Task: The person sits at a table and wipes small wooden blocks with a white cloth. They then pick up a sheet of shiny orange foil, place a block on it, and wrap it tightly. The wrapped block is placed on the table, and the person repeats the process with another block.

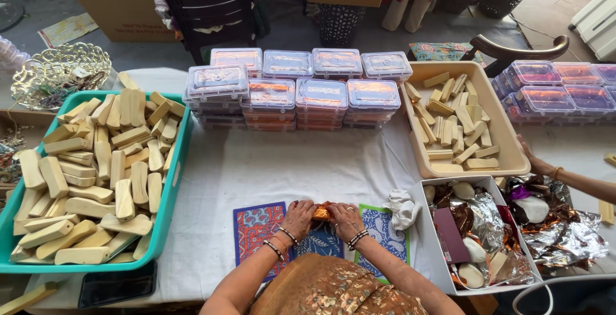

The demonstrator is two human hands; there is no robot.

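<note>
My orange patterned sleeves (pixel 333 289) sit closest to the lens, forearms reaching over the white tablecloth (pixel 256 167). Big teal tray (pixel 174 167) at left is heaped with pale wooden blocks (pixel 96 174). Clear lidded boxes (pixel 295 90) are stacked at the back, and a beige tray (pixel 513 154) of more blocks sits at right. White carton (pixel 430 251) near my right elbow holds foil and round pieces. Patterned mats (pixel 256 225) lie under my hands. Left hand (pixel 298 217) and right hand (pixel 345 217) meet on a small orange-wrapped piece (pixel 321 212), fingers curled tight around it from both sides. Another person's hand (pixel 529 154) rests at the far right.
</note>
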